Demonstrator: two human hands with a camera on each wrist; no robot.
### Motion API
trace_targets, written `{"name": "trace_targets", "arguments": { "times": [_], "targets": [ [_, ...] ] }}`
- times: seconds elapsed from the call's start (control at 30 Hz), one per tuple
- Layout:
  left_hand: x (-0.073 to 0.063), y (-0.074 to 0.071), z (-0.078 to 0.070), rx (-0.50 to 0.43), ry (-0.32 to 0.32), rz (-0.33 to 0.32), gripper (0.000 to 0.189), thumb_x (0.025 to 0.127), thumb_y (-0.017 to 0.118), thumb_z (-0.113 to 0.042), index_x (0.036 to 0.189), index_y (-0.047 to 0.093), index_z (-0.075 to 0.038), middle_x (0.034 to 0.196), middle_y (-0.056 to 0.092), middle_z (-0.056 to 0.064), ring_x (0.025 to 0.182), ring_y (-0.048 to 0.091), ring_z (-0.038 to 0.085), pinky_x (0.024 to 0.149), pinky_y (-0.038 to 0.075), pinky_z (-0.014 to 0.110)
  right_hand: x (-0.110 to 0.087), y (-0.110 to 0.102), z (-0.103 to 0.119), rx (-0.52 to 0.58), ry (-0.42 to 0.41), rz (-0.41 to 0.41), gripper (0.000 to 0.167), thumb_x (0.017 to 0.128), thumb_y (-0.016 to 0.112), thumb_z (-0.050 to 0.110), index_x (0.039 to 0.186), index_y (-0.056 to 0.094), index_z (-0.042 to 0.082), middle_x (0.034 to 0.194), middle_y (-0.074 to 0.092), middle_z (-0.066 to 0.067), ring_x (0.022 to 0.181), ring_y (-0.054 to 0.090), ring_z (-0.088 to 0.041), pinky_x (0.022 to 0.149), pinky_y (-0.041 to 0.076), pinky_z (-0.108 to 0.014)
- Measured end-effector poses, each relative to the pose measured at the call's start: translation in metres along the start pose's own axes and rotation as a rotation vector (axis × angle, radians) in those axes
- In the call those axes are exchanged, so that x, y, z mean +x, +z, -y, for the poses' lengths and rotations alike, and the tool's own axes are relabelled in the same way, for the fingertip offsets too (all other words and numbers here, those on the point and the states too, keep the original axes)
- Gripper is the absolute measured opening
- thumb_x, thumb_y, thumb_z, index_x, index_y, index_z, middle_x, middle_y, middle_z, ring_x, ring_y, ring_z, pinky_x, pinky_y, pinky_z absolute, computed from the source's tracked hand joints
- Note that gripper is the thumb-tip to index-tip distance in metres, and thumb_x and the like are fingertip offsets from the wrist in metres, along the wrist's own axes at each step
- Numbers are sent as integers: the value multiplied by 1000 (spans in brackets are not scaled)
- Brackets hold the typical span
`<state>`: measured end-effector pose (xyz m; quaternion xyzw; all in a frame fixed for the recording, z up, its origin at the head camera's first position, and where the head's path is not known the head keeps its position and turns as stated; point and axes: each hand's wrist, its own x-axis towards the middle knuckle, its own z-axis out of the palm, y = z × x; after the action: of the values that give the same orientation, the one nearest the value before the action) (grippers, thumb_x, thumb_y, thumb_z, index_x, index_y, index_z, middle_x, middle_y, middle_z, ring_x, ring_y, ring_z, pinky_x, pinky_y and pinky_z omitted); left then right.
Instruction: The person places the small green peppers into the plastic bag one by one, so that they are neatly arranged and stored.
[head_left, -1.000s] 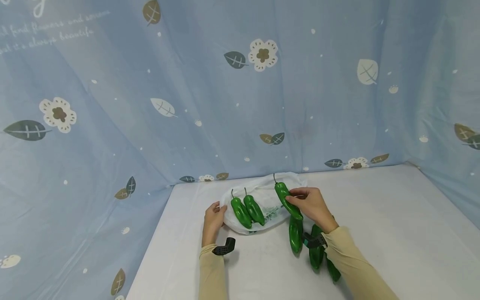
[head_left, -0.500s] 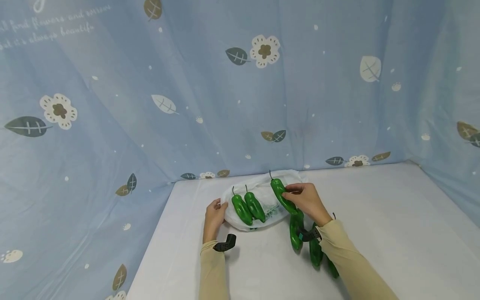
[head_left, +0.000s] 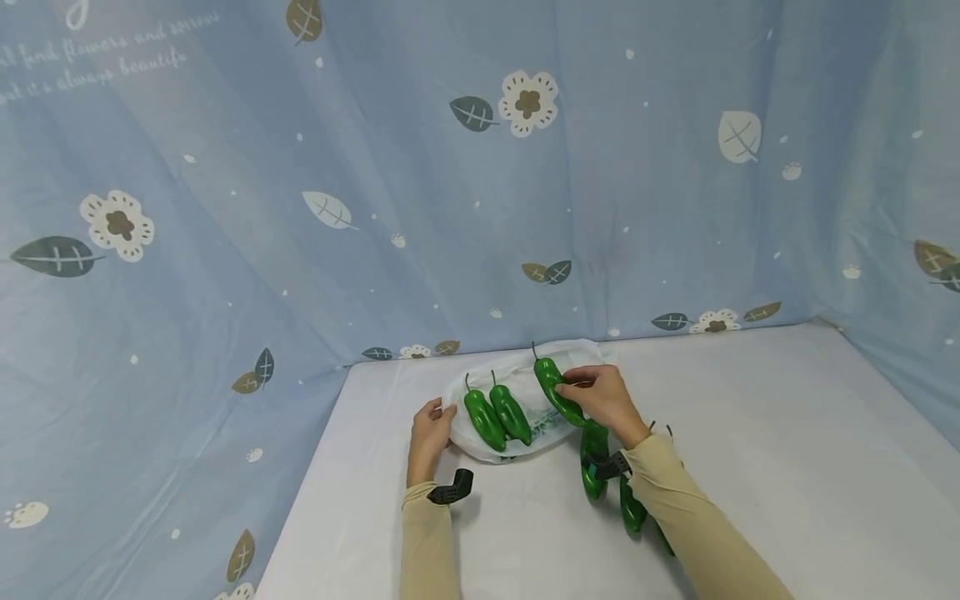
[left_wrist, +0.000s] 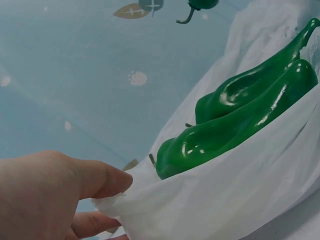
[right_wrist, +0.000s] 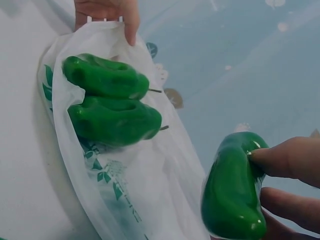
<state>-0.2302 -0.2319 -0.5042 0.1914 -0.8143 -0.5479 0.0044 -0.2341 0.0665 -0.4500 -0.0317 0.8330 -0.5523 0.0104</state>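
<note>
A white plastic bag (head_left: pixel 551 422) with green print lies spread on the table. My left hand (head_left: pixel 431 435) pinches its left edge between thumb and fingers, as the left wrist view (left_wrist: pixel 50 192) shows. Two glossy green peppers, a left one (head_left: pixel 484 421) and a right one (head_left: pixel 510 414), lie side by side on the bag. Raised over the bag's right part is another green pepper (head_left: pixel 552 383), stem pointing away; my right hand (head_left: pixel 606 400) grips it by its side with thumb and fingers. In the right wrist view this pepper (right_wrist: pixel 232 187) hangs apart from the other two.
Below my right hand more green peppers lie on the white table (head_left: pixel 525 533): a near one (head_left: pixel 594 475), another (head_left: pixel 632 510), and one mostly covered by the right sleeve (head_left: pixel 697 521). A blue patterned curtain (head_left: pixel 420 167) stands behind and at both sides.
My right hand has moved left with its pepper, bringing it nearer the two peppers on the bag. My left hand has stayed at the bag's edge.
</note>
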Motion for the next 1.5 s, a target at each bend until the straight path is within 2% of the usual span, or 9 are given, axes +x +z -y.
{"name": "trace_targets", "arguments": {
  "times": [0.23,0.43,0.7,1.13,1.5],
  "targets": [
    [-1,0,-1,-15,-8,-4,56,102,59,-29,149,51,-1,144,57,28,123,63,41,79,60,37,5,8,-2,25,28,9,34,95,74,16,121,72,-5,120,73,-25,108,70,-35,84,60,-37],
    [-1,0,-2,-6,7,-4,54,103,59,-28,149,51,1,140,60,29,117,66,39,75,60,34,11,16,-5,35,36,15,33,94,75,15,120,72,-6,120,73,-25,108,70,-35,84,60,-37],
    [-1,0,-1,-15,7,-8,54,103,59,-27,149,51,1,141,59,29,118,66,39,77,61,35,15,24,-6,30,37,22,32,93,76,14,118,73,-5,118,73,-25,106,70,-35,82,61,-37],
    [0,1,0,-9,12,-13,54,102,60,-27,147,52,1,137,62,27,113,67,36,71,59,31,21,36,-11,-1,39,28,30,91,77,11,115,74,-7,116,74,-26,106,72,-39,82,62,-40],
    [-1,0,0,-15,9,-1,55,103,59,-29,149,51,0,140,60,27,119,65,38,79,61,36,21,45,-12,-34,59,57,31,92,77,12,117,73,-6,118,73,-25,104,72,-36,83,61,-43]
  ]
}}
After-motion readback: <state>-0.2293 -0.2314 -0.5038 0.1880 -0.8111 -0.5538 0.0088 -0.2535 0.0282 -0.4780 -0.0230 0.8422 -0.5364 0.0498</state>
